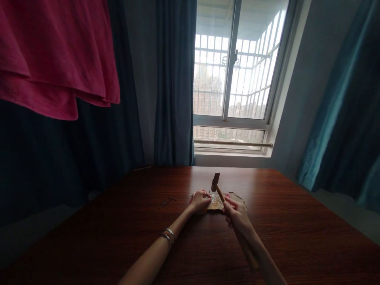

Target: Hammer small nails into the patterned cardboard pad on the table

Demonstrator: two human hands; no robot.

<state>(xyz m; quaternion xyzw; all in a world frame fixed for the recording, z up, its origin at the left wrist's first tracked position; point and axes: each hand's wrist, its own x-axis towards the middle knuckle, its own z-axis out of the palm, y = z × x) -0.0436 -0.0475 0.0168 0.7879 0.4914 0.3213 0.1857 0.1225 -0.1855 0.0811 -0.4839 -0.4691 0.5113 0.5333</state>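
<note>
My right hand (236, 213) is wrapped around the wooden handle of a hammer (219, 192). The hammer's dark head is raised above a patterned, perforated-looking board (216, 203) that lies on the table. At the board's left part, my left hand (200, 200) rests with its fingers pinched at a thin upright nail (209, 194), small and partly hidden by the fingertips. A few loose nails (168, 201) lie on the wood to the left of that hand. The lower end of the hammer handle passes under my right forearm.
The brown wooden table (124, 237) reaches back to the wall under a barred window (231, 79). Blue curtains (175, 87) hang behind it and at the right. A pink cloth (59, 59) hangs at upper left.
</note>
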